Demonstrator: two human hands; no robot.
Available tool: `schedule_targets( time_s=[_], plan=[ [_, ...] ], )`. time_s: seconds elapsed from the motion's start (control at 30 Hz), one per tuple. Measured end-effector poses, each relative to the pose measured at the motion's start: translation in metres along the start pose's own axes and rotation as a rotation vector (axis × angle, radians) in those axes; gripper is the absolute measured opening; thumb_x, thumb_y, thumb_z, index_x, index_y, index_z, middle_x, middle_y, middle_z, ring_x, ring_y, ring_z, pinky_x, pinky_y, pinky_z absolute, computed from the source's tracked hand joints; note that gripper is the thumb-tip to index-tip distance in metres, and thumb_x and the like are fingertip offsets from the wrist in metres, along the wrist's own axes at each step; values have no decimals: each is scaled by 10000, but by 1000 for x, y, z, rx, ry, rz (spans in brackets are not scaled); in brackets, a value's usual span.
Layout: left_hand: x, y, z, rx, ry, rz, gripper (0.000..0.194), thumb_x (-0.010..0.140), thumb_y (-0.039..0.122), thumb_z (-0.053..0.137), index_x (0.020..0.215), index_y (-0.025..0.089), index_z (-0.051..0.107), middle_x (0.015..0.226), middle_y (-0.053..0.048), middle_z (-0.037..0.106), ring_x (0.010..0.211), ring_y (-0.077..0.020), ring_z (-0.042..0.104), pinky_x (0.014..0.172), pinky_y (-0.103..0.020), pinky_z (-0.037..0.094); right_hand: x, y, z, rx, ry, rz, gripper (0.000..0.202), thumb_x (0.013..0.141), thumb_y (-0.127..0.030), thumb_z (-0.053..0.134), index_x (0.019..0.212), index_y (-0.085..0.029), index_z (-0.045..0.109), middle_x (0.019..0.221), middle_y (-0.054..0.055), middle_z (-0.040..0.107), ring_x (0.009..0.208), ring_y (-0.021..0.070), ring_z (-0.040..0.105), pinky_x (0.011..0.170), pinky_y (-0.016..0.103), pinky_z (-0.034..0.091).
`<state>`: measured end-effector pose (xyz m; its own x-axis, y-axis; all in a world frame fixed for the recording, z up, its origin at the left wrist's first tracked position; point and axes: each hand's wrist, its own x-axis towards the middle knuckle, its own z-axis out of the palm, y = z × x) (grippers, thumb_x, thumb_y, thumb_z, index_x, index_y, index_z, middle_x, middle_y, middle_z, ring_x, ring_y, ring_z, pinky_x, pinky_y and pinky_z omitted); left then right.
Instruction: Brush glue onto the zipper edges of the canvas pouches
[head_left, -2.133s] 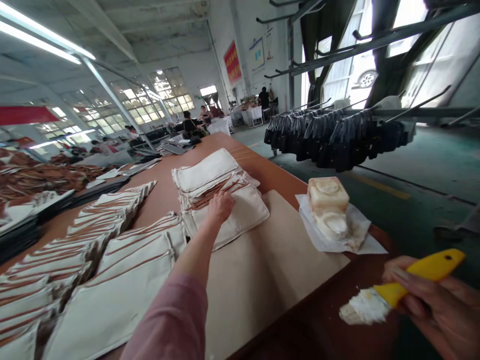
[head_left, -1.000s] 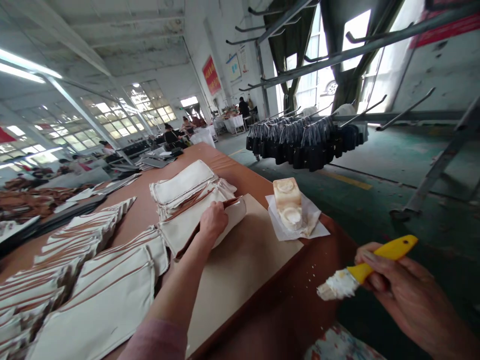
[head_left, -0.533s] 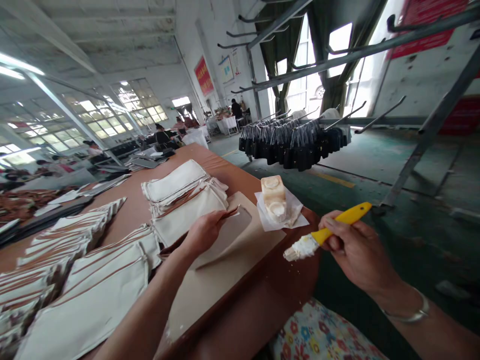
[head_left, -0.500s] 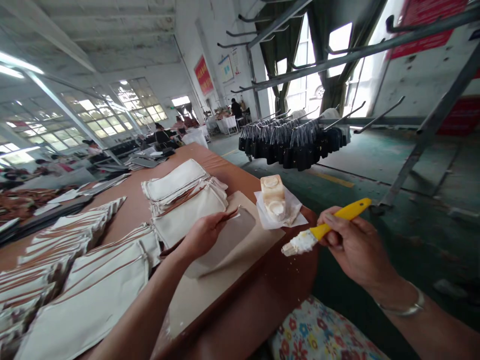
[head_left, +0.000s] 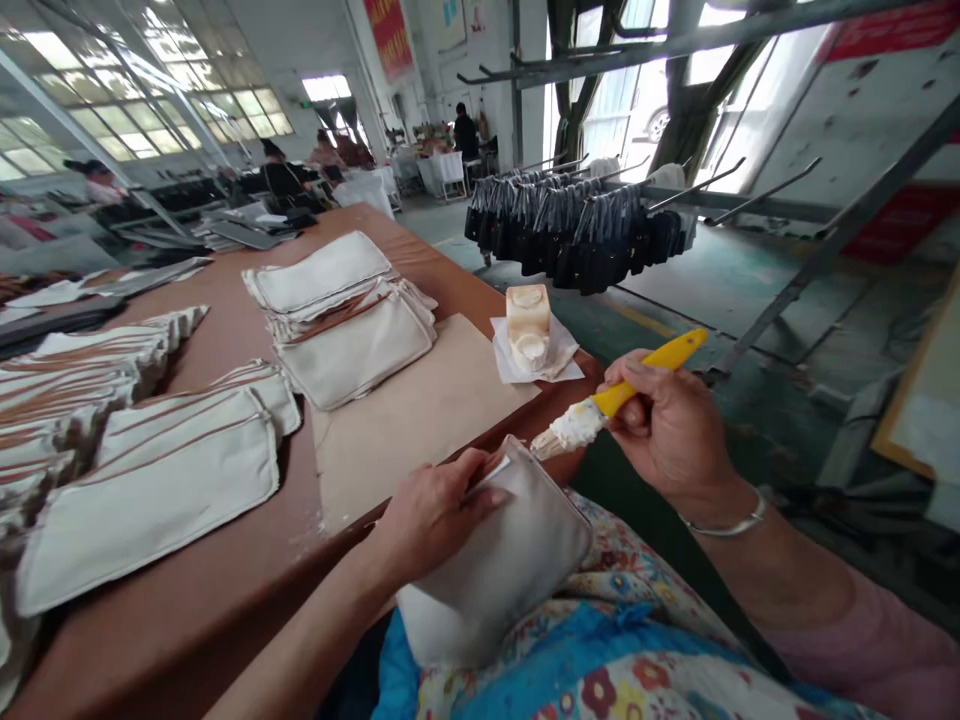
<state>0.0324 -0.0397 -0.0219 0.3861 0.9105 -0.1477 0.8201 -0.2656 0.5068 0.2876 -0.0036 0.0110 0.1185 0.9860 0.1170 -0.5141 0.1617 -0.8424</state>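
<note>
My left hand (head_left: 439, 515) is closed on the upper edge of a pale, flat sewn fabric pouch (head_left: 499, 570), which rests tilted over my lap at the table's edge. In my right hand (head_left: 667, 430) is a yellow-handled brush (head_left: 649, 375), its bristles thickly caked with white paste. The bristle tip is close to the pouch's upper corner; whether they touch I cannot tell. Beyond the hands, a stained glue container (head_left: 528, 312) lies on a white sheet (head_left: 562, 355) at the table corner. Brown board (head_left: 420, 420) lies flat on the table beside my left hand.
Stacks of pale pouches (head_left: 352, 340) and more pale pieces with brown edges (head_left: 180, 490) cover the left side of the brown table (head_left: 442, 265). A metal rack (head_left: 780, 260) with hanging black items (head_left: 577, 235) stands to the right. People sit working farther back.
My left hand has drawn the pouch off the board and toward my lap. My right hand has brought the brush left, close to the pouch's corner. The view has tilted down.
</note>
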Motion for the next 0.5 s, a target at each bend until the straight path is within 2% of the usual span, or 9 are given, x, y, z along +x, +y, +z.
schedule_targets(
  time_s=[0.1, 0.2, 0.27, 0.43, 0.5],
  plan=[
    [6, -3, 5, -35, 30, 65, 295, 992, 425, 426, 1146, 277, 628, 897, -43, 711, 831, -204, 660, 779, -290, 441, 0, -1, -1, -43, -9, -90, 159, 833, -249, 693, 692, -195, 644, 483, -56, 428, 441, 92, 358, 478, 234, 376],
    [11, -4, 6, -180, 25, 113, 295, 991, 401, 421, 1051, 254, 670, 1000, -49, 711, 918, -200, 646, 811, -276, 465, 4, 0, -3, -98, -37, -187, 156, 841, -240, 697, 700, -193, 649, 491, -53, 446, 460, 101, 406, 491, 245, 373],
    [14, -4, 4, -285, 9, 90, 282, 972, 391, 457, 1038, 239, 685, 1027, -44, 714, 945, -203, 641, 840, -279, 479, 7, 1, -4, -127, -54, -190, 165, 843, -248, 703, 700, -193, 641, 482, -58, 439, 455, 101, 415, 481, 244, 358],
    [19, 1, -1, -571, -66, 25, 379, 891, 319, 569, 1251, 246, 661, 1235, -37, 696, 1145, -240, 609, 1046, -351, 444, 9, 12, -4, -194, -121, -180, 183, 873, -295, 684, 725, -200, 633, 517, -60, 464, 451, 99, 414, 476, 241, 364],
    [19, 3, -1, -673, -107, 11, 413, 880, 322, 596, 1279, 238, 658, 1264, -44, 688, 1168, -249, 603, 1066, -373, 438, 11, 20, -4, -295, -164, -207, 185, 885, -318, 674, 744, -203, 640, 558, -48, 508, 466, 106, 428, 482, 250, 368]
  ],
)
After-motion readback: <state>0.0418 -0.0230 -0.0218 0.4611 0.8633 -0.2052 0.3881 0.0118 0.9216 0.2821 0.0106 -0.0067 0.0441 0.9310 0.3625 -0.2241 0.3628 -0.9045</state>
